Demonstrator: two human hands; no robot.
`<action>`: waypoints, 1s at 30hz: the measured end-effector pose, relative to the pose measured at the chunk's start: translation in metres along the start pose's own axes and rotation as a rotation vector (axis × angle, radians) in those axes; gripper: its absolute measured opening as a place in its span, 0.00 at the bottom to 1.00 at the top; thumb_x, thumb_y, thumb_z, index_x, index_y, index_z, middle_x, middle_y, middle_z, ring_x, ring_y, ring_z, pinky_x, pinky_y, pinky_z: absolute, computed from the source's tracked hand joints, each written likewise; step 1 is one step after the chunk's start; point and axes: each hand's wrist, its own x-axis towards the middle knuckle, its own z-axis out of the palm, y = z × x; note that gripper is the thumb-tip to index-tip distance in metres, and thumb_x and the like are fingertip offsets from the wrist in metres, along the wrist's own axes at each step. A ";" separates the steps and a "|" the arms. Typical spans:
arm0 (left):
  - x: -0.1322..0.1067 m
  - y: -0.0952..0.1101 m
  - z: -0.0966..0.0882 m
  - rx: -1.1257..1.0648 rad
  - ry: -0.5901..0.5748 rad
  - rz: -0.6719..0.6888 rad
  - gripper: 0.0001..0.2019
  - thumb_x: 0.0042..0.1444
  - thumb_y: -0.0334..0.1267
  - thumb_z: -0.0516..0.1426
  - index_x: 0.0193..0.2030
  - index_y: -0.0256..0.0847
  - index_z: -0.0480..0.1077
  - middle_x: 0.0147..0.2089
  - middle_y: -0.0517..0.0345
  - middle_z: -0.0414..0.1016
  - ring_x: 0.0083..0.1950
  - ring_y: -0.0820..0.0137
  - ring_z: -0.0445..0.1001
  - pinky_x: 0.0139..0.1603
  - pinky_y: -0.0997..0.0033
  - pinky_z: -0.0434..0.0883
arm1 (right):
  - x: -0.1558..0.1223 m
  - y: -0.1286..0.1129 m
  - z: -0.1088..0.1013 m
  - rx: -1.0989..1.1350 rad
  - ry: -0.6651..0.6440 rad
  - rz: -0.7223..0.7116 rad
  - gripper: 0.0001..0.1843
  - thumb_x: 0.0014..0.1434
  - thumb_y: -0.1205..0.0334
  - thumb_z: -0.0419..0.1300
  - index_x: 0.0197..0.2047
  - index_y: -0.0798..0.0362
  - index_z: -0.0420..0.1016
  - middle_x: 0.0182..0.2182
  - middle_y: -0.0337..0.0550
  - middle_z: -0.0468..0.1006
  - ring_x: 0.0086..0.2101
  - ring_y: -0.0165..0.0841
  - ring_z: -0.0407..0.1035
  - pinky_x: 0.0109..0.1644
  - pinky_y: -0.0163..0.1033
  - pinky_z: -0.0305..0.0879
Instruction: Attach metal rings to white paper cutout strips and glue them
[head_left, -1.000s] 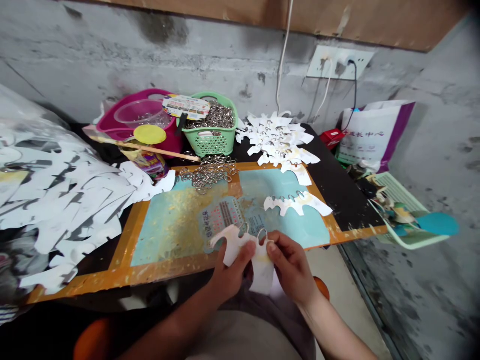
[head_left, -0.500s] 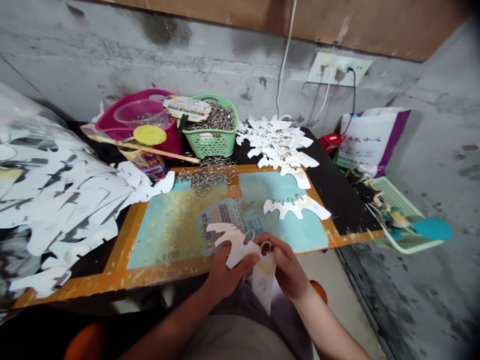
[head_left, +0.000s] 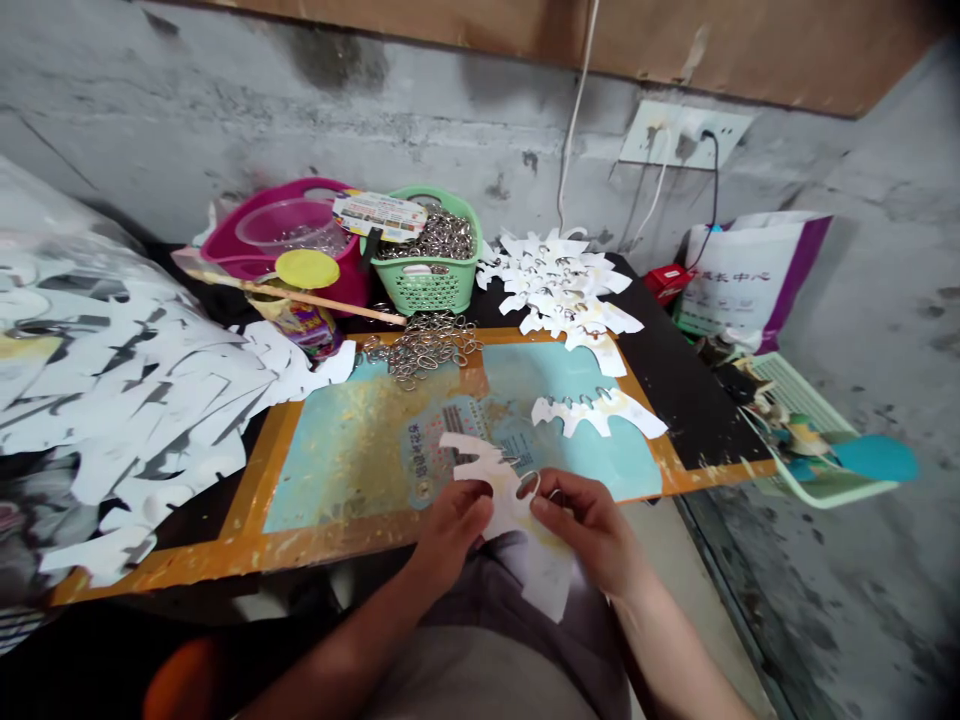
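Above my lap, both hands hold one white cut-out piece [head_left: 551,585] with a notched edge and yellowish smears. My left hand [head_left: 454,525] is closed on its left part, thumb on top. Thumb and fingers of my right hand [head_left: 596,530] pinch its right edge, beside a metal ring [head_left: 529,486] standing in one of the notches. Smaller rings sit along the edge further left, partly blurred. Beyond my right hand, a similar white piece with rings [head_left: 600,410] lies on the blue mat [head_left: 345,430].
Loose metal rings [head_left: 424,348] are heaped at the mat's back edge, before a green basket [head_left: 427,285] of rings and a magenta basket [head_left: 349,270]. A wooden stick [head_left: 330,300] leans near a jar [head_left: 311,325]. White cut-outs [head_left: 165,380] crowd the left; ringed pieces [head_left: 559,285] are stacked behind.
The white piece has turned and shifted slightly right between my hands. My left hand has drawn back toward its left edge, and my right fingers have moved nearer the ring.
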 end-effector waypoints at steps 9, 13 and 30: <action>0.001 0.021 0.015 0.319 0.058 0.126 0.20 0.53 0.51 0.65 0.21 0.36 0.72 0.22 0.60 0.68 0.25 0.74 0.65 0.30 0.75 0.67 | 0.006 0.000 -0.007 0.060 0.028 -0.070 0.22 0.58 0.41 0.61 0.41 0.52 0.79 0.34 0.45 0.75 0.33 0.35 0.66 0.35 0.38 0.61; -0.003 0.017 0.016 0.351 0.043 0.129 0.16 0.53 0.46 0.65 0.23 0.37 0.72 0.22 0.60 0.70 0.26 0.73 0.67 0.31 0.74 0.68 | 0.007 -0.003 -0.002 -0.138 0.102 -0.087 0.15 0.58 0.47 0.64 0.38 0.51 0.78 0.32 0.41 0.76 0.30 0.31 0.64 0.35 0.36 0.61; 0.008 0.022 0.009 0.008 0.213 0.016 0.24 0.43 0.56 0.69 0.24 0.37 0.68 0.19 0.68 0.61 0.17 0.82 0.56 0.18 0.80 0.55 | 0.003 0.005 -0.028 0.064 -0.155 -0.009 0.37 0.54 0.54 0.70 0.64 0.43 0.63 0.40 0.42 0.79 0.31 0.29 0.68 0.34 0.34 0.64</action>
